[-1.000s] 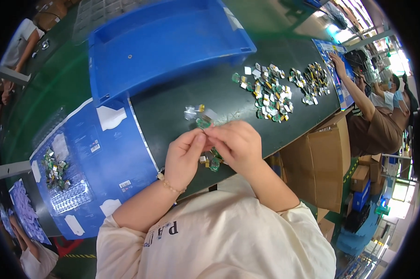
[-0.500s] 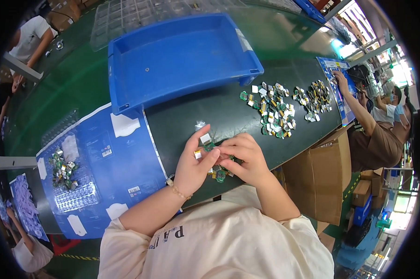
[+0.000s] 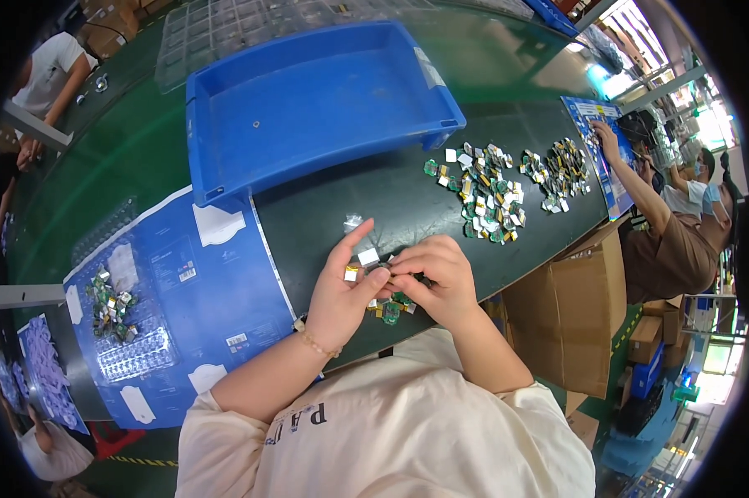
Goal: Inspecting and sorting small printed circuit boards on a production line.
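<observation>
My left hand [image 3: 339,292] and my right hand [image 3: 442,278] meet at the near edge of the dark table. Thumb and fingers of both are closed on one small green electronic part, mostly hidden between the fingertips. The left index finger points up, apart from the grip. By the left fingers shows a silver square piece [image 3: 368,256], and another silver piece with a yellow edge [image 3: 351,273] is beside them. Under the hands lies a small group of green parts [image 3: 391,312] with silver pieces, partly covered. A crumpled clear bit of plastic [image 3: 353,222] rests just beyond the left hand.
A blue bin [image 3: 316,108] stands ahead. To the right lie two piles of green and silver parts [image 3: 492,195]. At left a blue printed sheet [image 3: 200,290] carries a clear tray [image 3: 134,349] and more parts [image 3: 113,307]. A cardboard box [image 3: 561,319] and a co-worker [image 3: 677,241] are at right.
My right fingers have shifted slightly over the held part, and less of its green shows now. The view has moved a little. Both hands stay together.
</observation>
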### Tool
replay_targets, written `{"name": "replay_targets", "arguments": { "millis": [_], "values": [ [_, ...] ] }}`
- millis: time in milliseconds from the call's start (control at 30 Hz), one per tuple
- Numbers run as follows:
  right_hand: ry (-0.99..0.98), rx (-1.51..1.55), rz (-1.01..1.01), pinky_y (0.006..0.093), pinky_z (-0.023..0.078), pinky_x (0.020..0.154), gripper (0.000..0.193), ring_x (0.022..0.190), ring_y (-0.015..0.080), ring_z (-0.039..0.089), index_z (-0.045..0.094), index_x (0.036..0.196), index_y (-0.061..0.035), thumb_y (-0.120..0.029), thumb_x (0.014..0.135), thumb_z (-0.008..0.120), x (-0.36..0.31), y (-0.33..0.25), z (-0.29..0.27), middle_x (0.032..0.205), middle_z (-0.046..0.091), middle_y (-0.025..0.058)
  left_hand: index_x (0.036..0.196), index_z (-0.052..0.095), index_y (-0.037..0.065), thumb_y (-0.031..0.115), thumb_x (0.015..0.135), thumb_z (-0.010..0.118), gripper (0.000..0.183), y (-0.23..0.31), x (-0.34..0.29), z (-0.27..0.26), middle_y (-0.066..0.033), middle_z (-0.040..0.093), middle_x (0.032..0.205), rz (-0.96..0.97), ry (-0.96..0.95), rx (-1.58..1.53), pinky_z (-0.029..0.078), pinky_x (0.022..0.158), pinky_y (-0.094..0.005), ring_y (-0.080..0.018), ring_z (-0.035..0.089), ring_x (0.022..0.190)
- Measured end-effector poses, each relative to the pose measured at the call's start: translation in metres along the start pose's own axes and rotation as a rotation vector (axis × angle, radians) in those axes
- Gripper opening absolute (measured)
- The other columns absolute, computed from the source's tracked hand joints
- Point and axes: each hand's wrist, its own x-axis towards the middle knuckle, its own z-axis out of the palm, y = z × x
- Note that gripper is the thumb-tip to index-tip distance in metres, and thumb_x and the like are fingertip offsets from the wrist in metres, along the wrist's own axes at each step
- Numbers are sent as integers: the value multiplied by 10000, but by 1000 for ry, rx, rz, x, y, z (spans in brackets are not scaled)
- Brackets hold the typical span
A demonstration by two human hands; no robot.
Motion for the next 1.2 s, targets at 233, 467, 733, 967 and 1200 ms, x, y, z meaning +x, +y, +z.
{"name": "replay_targets", "arguments": {
  "millis": [233,467,733,967,1200],
  "values": [
    [182,-102,-93,323,458,688,148,748,225,615,593,800,-83,-36,708,699,-1,-2,4,860,686,55,1366,310,76,92,909,552,517,5,5,-2,-56,565,1004,-229,53,-323,523,786,-291,-161,615,909],
    [216,-159,-77,312,480,658,174,743,225,628,504,836,-57,55,757,610,2,3,6,871,690,97,1174,463,60,51,858,578,336,-14,0,3,-65,544,1074,565,287,389,438,844,-322,-203,551,966],
    [220,-141,-124,314,474,626,201,708,218,613,501,855,-80,17,751,643,1,1,20,874,683,72,961,590,-1,125,929,529,143,-11,-9,0,-51,641,884,101,-21,265,474,696,-210,-74,591,764],
    [213,-269,-226,295,463,596,193,669,194,581,590,821,-114,-71,681,716,0,0,25,928,677,28,1018,563,1,134,915,567,169,-16,-2,-7,-53,645,889,121,68,5,489,728,-216,-89,603,793],
    [187,-368,-298,272,454,607,222,705,194,583,678,890,-118,-106,672,718,1,-4,18,1014,668,34,1013,565,36,116,896,590,144,-16,3,-7,-40,635,942,15,80,-242,501,755,-231,-100,605,848]
  ]
}}
